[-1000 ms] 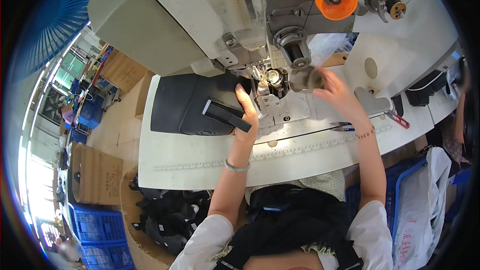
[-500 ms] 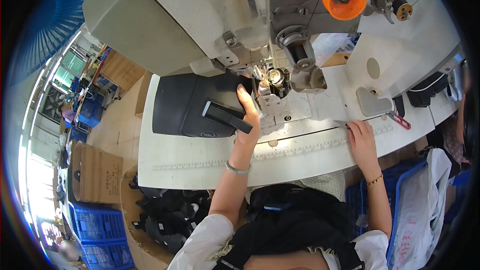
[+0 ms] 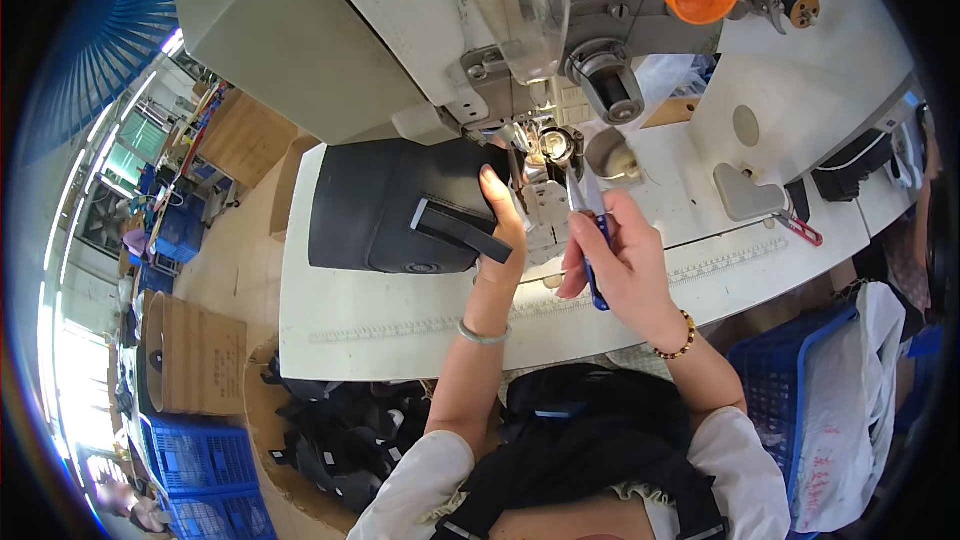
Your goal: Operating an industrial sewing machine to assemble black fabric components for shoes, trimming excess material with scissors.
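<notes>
My left hand (image 3: 505,220) grips the right edge of a black padded piece (image 3: 375,200), thumb on top and the other fingers hidden beneath. A short black strap with a pale end (image 3: 455,225) is attached to it. The piece lies beside the sewing machine's needle area (image 3: 550,145). My right hand (image 3: 630,260) is closed round blue-handled thread snips (image 3: 597,260). Their metal blades are apart and point up toward the exposed round hook of the machine.
A red-handled cutter (image 3: 800,230) and a grey flat plate (image 3: 745,192) lie on the right of the white table (image 3: 400,350). Overhead hangs the machine head (image 3: 300,40). A carton of black pieces (image 3: 340,440) stands lower left, a blue crate (image 3: 770,380) lower right.
My right hand has lifted off the table's right side and moved left to the needle area, with the snips now in plain view. My left hand stays on the black piece.
</notes>
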### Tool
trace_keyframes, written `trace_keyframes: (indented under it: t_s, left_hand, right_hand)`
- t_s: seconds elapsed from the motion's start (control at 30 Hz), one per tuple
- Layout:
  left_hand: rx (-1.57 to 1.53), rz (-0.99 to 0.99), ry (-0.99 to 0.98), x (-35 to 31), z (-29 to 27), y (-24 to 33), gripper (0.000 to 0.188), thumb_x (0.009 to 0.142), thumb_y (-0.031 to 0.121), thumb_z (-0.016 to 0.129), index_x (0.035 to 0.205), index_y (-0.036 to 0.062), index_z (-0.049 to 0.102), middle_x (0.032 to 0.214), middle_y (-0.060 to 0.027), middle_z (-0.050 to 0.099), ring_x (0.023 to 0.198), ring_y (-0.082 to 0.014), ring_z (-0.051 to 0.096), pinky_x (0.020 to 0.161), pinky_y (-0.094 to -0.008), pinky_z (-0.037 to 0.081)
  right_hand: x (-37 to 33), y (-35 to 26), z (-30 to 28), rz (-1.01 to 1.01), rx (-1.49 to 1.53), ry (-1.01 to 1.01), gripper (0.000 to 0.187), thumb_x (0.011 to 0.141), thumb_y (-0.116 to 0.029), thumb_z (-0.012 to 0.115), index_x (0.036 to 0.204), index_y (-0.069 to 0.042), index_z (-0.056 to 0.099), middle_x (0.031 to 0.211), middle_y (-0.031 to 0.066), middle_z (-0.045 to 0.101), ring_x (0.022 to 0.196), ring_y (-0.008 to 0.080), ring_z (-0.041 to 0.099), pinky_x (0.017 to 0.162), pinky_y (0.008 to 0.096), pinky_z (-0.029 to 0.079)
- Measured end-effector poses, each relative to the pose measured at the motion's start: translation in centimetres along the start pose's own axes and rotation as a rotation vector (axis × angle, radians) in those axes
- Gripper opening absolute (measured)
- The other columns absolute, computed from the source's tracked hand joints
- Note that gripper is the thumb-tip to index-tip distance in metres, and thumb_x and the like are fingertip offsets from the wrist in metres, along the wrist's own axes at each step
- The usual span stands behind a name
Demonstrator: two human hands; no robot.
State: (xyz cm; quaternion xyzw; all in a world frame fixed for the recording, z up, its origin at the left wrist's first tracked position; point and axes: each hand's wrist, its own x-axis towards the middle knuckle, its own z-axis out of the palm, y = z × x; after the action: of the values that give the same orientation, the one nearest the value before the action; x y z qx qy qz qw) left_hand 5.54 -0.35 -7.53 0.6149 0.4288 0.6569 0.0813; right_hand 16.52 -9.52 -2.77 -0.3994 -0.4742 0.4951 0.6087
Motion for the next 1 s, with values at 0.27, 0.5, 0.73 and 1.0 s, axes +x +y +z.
trace_keyframes:
  t_s: [0.27,0.5,0.73,1.0]
  left_hand:
    - [-0.031,0.015,0.028,-0.2,0.3,-1.8,0.025,0.088,0.014,0.05,0.103,-0.005,0.055,0.094,-0.0097,0.061,0.077,-0.0155,0.057,0.069,-0.026,0.046]
    - [-0.053,0.034,0.049,-1.0,0.5,-3.2,0.024,0.087,0.014,0.051,0.1,-0.0056,0.056,0.093,-0.0105,0.061,0.075,-0.0151,0.056,0.068,-0.026,0.046]
    - [-0.114,-0.085,-0.036,0.6,0.2,1.0,0.026,0.091,0.016,0.042,0.099,-0.0029,0.058,0.094,-0.009,0.061,0.08,-0.0168,0.058,0.072,-0.0278,0.046]
    - [-0.045,0.05,0.105,0.4,0.2,-0.3,0.019,0.085,0.009,0.053,0.094,-0.0072,0.058,0.09,-0.0123,0.061,0.073,-0.016,0.057,0.064,-0.0261,0.046]
  right_hand:
    - [1.7,-0.9,0.9,0.074,-0.141,-0.027,0.015,0.088,-0.011,0.045,0.081,0.0,0.038,0.055,0.0069,0.052,0.042,0.0128,0.056,0.033,0.0225,0.043]
    - [2.7,-0.9,1.3,0.078,-0.169,-0.005,0.015,0.088,-0.011,0.044,0.081,0.0,0.037,0.056,0.0076,0.052,0.041,0.0133,0.056,0.033,0.0235,0.041]
    - [3.3,2.8,-0.2,-0.527,-0.498,0.351,0.017,0.086,-0.01,0.051,0.101,-0.003,0.048,0.072,0.007,0.051,0.06,0.0154,0.054,0.054,0.0259,0.045]
    - [4.8,-0.1,0.4,-0.559,-0.889,0.298,0.039,0.062,-0.004,0.066,0.099,-0.01,0.057,0.087,0.0054,0.047,0.07,0.0179,0.054,0.059,0.0276,0.044]
